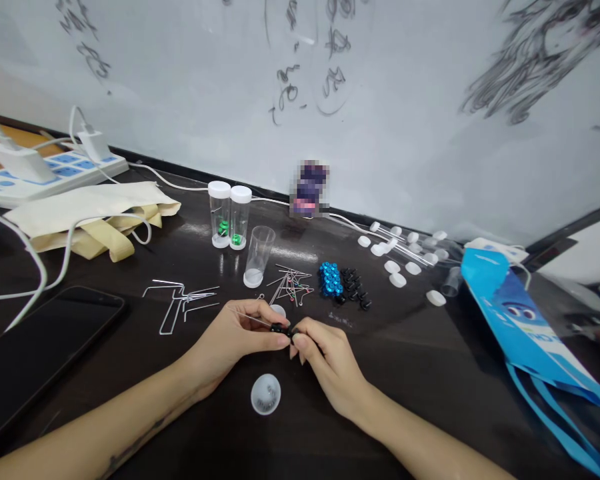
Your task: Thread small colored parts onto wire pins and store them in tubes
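Between thumb and fingers, my left hand (237, 333) pinches a small black cylindrical part (279, 328), and a thin metal rod runs back from it along the fingers. My right hand (327, 357) grips the other end of the black part with its fingertips, which partly hide it. Just below the hands is a small white cup (265, 394) with tiny metallic pieces inside. Behind the fingers a white cap (278, 311) is partly covered. Beyond lie loose thin metal pins (293, 283), a block of blue metallic parts (331, 279) and several black parts (354, 285).
Bent hex keys (183, 300) lie left of the hands. Behind stand two capped tubes (220, 217) with green parts and an open tube (261, 253). White caps (397, 280) and clear tubes are scattered right, near a blue bag (525, 320). A phone (55, 353) lies left.
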Action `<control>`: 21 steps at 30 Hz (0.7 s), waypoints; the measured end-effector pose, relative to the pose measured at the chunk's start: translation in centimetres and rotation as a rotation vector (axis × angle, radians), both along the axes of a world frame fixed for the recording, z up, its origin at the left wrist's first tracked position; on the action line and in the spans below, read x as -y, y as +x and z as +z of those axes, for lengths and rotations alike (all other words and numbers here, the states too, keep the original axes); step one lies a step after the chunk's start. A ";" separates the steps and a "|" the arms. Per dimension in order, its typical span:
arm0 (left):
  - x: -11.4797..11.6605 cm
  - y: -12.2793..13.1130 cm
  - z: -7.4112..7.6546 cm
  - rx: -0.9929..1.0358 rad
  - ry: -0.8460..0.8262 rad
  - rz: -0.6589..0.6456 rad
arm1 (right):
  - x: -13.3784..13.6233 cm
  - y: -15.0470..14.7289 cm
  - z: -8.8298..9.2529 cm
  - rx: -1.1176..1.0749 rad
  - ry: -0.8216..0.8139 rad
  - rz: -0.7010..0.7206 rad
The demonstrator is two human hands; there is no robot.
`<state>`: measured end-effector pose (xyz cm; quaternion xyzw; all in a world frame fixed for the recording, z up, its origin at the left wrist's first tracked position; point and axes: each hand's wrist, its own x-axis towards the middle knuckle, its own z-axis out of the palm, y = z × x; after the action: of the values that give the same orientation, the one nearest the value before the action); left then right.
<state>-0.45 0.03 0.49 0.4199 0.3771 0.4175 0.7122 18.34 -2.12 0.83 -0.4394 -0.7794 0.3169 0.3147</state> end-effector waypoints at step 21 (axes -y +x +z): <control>0.0 -0.1 0.2 -0.003 -0.005 -0.023 | 0.0 -0.1 0.0 -0.068 0.072 -0.047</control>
<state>-0.50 0.06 0.70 0.4231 0.3743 0.4078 0.7174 18.25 -2.14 0.86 -0.4350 -0.7687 0.2960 0.3636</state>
